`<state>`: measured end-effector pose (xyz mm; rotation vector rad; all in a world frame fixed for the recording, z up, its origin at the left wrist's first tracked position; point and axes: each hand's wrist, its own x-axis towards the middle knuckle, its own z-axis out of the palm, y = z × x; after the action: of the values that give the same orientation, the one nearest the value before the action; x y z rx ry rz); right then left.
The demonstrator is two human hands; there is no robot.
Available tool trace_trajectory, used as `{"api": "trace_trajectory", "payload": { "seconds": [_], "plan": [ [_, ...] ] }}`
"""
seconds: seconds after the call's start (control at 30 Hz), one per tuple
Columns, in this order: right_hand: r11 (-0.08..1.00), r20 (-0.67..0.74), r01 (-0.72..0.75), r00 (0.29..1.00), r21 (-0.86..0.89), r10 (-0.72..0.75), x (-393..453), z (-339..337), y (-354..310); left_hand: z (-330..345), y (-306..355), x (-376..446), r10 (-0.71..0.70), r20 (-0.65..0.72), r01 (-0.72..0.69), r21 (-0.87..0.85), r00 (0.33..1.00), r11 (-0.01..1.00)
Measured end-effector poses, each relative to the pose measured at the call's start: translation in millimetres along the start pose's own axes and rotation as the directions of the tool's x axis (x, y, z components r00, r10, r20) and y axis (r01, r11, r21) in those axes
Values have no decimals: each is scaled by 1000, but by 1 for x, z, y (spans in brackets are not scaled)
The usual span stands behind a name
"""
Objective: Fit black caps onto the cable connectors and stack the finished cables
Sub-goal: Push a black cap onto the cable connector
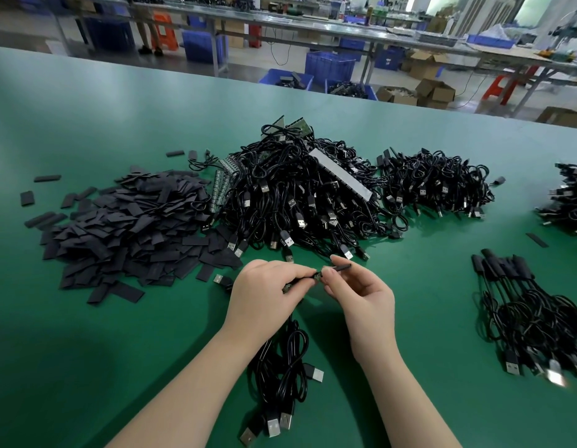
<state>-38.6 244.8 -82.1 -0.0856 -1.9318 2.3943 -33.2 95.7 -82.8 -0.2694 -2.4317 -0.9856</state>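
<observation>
My left hand point(264, 292) grips a black cable by its small green connector board point(316, 275), whose tip pokes out from my fingers. My right hand point(361, 292) pinches a flat black cap point(342, 267) just to the right of that tip, end to end with it. The held cable's loops point(283, 360) hang down between my wrists, with USB plugs point(277, 421) lying at the near edge. A heap of loose black caps point(128, 227) lies to the left. A big pile of uncapped cables point(296, 195) sits ahead. Capped cables point(526, 305) are stacked at the right.
A second cable pile point(435, 182) lies behind right, and another point(568, 198) at the far right edge. The green table point(86, 334) spreads all around. Beyond it are benches, blue bins point(329, 64) and cardboard boxes on the floor.
</observation>
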Motion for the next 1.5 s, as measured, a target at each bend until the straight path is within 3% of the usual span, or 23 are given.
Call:
{"api": "trace_trajectory", "payload": {
  "seconds": [0.27,0.9,1.1,1.5],
  "plan": [
    [998,0,-30,1000,61,30,-3,4,1,-4,1,0,-1,5,1,-18,1000,1000],
    [999,75,-40,996,2,39,-4,4,0,-5,-1,1,53,8,-52,-34,999,998],
    [996,-31,-26,999,82,28,-5,6,-4,-5,1,1,35,6,-35,-37,999,999],
    [996,-38,-30,999,86,33,-6,6,-2,-6,-1,-1,19,52,-15,-73,998,997]
  ]
}}
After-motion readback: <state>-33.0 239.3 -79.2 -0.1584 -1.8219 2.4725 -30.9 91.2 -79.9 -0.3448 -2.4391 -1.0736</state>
